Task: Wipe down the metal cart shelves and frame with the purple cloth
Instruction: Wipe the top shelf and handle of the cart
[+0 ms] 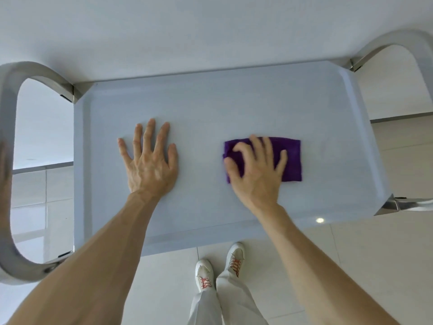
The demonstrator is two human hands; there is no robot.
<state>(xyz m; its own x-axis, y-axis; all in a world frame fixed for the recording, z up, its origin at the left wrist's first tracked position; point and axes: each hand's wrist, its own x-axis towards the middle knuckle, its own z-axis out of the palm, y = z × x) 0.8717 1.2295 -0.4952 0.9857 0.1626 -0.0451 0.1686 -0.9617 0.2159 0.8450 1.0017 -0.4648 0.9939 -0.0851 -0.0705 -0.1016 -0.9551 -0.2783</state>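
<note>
The cloth (290, 158), purple and folded to a rectangle, lies flat on the right half of the top shelf (210, 102). The right hand (256, 170) rests on the cloth's left part with fingers bent, pressing it down more than gripping it; whether the thumb pinches an edge I cannot tell. The left hand (150, 160) lies flat on the bare shelf, fingers spread and straight, holding nothing, apparently bracing the cart.

As a judgement, the work is on the top shelf and looks early or midway: the cloth sits near the middle-right, and nothing shows which parts have been wiped, since the surface is evenly pale with no visible streaks or wet marks. The frame (14, 184), its rounded handle loops at either end, is untouched by the cloth at this moment. Only a sliver of anything lower appears beside the cart, so the state of other shelves cannot be told. They and the frame likely remain to be done.

No brand, label or readable writing shows on the cart or cloth.
</note>
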